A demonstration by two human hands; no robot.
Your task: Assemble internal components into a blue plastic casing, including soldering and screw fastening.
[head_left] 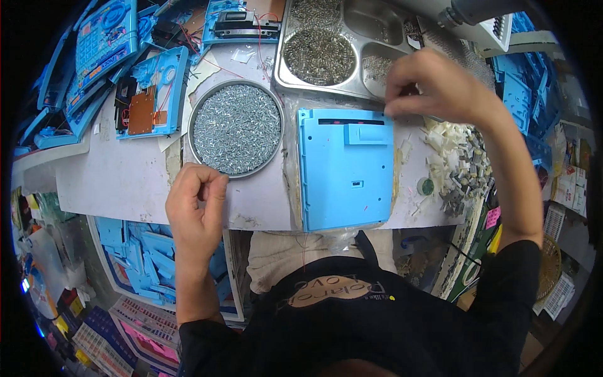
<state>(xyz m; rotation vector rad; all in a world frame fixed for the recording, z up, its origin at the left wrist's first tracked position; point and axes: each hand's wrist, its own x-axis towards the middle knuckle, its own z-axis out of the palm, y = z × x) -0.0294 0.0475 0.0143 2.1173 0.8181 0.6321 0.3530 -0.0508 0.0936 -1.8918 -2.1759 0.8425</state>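
Observation:
A light-blue plastic case lies flat on the table in front of me, with a slot and a small raised block near its far edge. My right hand is over its far right corner, beside the steel tray. Its fingers are curled and closed, and anything between the tips is hidden. My left hand is at the near left rim of a round metal dish full of small silver screws. Thumb and forefinger are pinched together there; what they hold, if anything, is too small to make out.
Behind the case, a steel compartment tray holds small metal parts. White and grey plastic pieces are heaped at right, near a small green roll. Half-assembled blue housings with wires stand at left. A bin of blue parts sits below.

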